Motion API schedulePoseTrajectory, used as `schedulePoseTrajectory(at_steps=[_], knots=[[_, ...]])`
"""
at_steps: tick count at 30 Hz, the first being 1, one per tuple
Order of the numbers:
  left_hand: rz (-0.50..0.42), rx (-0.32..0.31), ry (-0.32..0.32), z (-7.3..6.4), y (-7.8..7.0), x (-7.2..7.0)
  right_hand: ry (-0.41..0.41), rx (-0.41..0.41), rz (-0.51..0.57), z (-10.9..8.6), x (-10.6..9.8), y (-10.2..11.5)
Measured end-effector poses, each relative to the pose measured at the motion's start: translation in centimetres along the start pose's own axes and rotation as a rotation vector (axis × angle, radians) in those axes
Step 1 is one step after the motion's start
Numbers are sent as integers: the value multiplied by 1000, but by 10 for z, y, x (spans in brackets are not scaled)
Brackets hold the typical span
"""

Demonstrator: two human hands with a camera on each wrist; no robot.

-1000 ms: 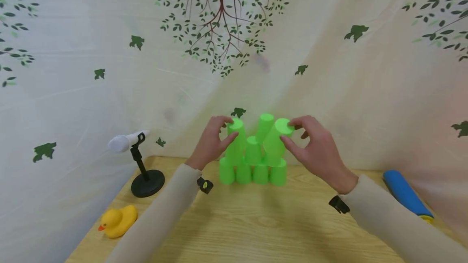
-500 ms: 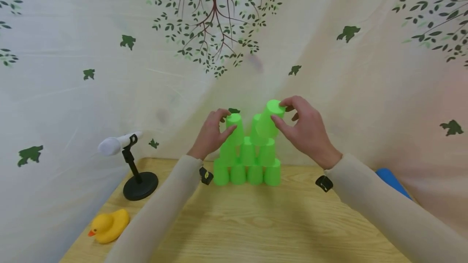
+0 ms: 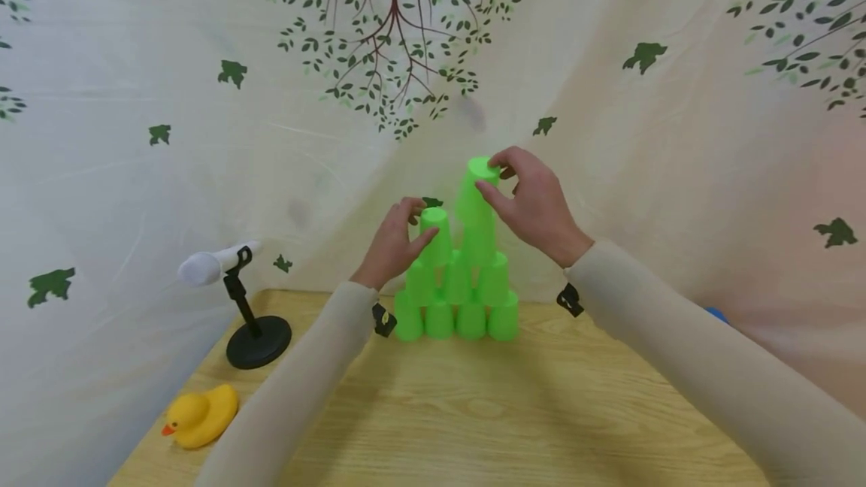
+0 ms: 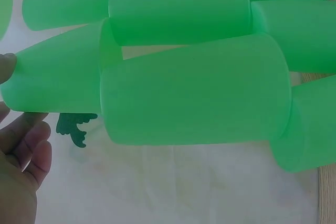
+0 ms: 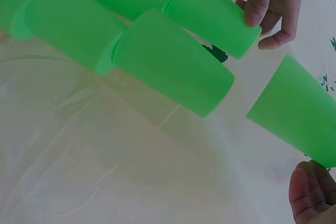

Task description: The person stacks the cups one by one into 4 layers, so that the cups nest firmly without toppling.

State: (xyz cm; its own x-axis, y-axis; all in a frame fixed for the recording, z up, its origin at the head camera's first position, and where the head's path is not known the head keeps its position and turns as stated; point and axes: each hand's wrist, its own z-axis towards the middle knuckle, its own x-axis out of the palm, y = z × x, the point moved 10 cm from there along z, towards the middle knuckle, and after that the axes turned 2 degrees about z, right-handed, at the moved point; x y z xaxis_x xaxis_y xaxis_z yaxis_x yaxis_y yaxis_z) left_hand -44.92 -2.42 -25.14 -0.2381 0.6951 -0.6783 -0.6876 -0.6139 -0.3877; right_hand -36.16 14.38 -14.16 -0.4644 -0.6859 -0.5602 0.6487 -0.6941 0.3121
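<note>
Bright green plastic cups stand upside down in a tiered stack (image 3: 471, 319): several along the bottom, three above, then two. My left hand (image 3: 392, 244) has thumb and fingers around the top of the left third-tier cup (image 3: 434, 237), which rests on the tier below in the left wrist view. Higher up, my right hand (image 3: 536, 205) pinches another upside-down cup (image 5: 296, 111) near its closed end. In the right wrist view a gap separates that cup's rim from the right third-tier cup (image 5: 173, 66).
On the left of the wooden table (image 3: 433, 412) are a white microphone (image 3: 215, 264) on a black stand (image 3: 259, 342) and a yellow rubber duck (image 3: 201, 417). A blue object (image 3: 717, 314) peeks out behind the right sleeve. A leaf-printed cloth (image 3: 325, 149) hangs behind the stack.
My right hand set a cup at the right of the middle tier, and now holds another cup higher and further left, above the third tier. My left hand stays at its cup.
</note>
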Motion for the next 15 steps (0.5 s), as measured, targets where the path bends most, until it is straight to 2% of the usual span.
schedulePoseTrajectory(at_steps=[8, 15], knots=[[-22, -38, 21, 1, 5, 2, 95, 114, 38, 19, 28, -13], [-38, -46, 31, 1, 6, 2, 153, 170, 32, 30, 45, -20]])
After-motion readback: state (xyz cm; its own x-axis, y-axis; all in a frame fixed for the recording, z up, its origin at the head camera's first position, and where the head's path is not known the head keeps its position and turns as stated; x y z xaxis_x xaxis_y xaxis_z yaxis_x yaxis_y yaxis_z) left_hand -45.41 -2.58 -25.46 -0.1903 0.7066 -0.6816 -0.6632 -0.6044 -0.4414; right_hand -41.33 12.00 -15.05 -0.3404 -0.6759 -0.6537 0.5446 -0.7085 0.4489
